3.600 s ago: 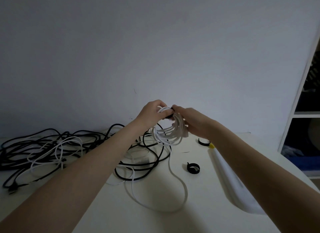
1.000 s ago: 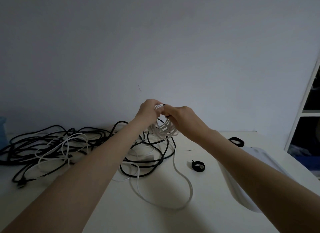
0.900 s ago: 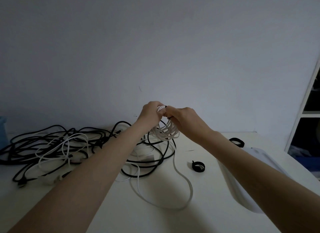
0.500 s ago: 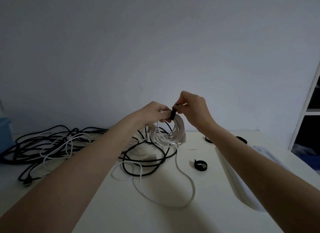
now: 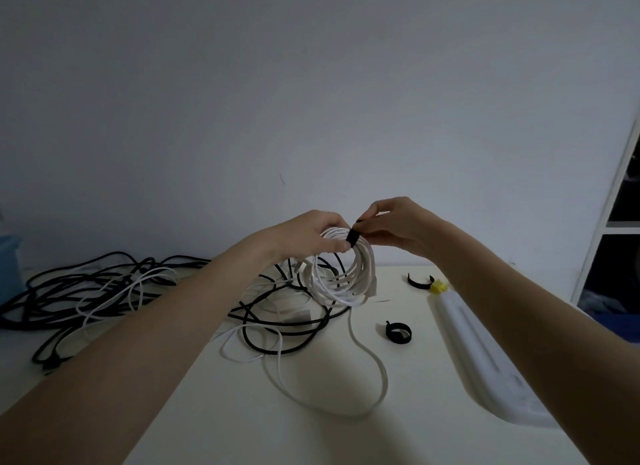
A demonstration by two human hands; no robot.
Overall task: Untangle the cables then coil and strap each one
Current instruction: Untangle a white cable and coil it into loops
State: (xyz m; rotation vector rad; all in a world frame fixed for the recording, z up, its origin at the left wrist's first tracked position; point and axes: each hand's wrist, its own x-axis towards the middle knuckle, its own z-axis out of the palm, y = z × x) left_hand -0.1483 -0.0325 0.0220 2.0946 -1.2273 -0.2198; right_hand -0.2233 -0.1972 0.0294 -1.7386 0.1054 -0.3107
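Note:
A coil of white cable hangs in the air above the white table. My left hand grips the top of the coil. My right hand pinches a black strap that wraps the coil's top. A loose white tail runs from the coil down onto the table in a loop. Behind and to the left lies a tangle of black and white cables.
A rolled black strap lies on the table right of the loop; an open black strap lies further back by a yellow piece. A long white power strip lies at right. A blue box stands far left, shelving far right.
The coil has turned to face me, its ring now open to view. My right hand lifted above the coil's top and pinches the black strap there. The view shifted slightly.

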